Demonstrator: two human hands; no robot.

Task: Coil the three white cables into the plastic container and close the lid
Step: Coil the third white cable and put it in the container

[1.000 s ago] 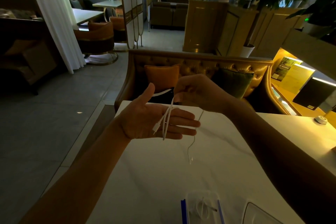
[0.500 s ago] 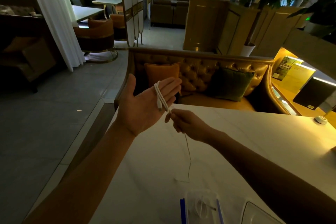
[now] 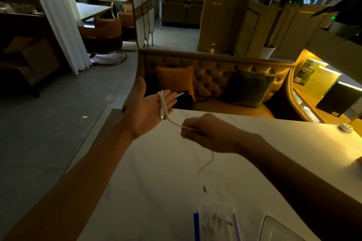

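Left hand point(image 3: 146, 110): held palm up over the far left corner of the white table point(image 3: 156, 172), fingers straight and together, thumb spread apart; white cable point(image 3: 163, 106) wound in several turns round the fingers, one plug end lying against the palm. Right hand point(image 3: 203, 133): just right of the left hand and lower, above the table, closed in a pinch on the same cable a short way from the loops; the stretch between the two hands nearly taut. Free tail of the cable: hangs from under the right hand toward the table, ending in a small plug point(image 3: 204, 189); whether the plug touches the surface cannot be told. Plastic container point(image 3: 216, 221): clear, with blue side clips, on the near edge of the table, below the hanging plug; something white and coiled lies inside, too blurred to count. Clear lid point(image 3: 278, 230): on the table, just right of the container, apart from it.
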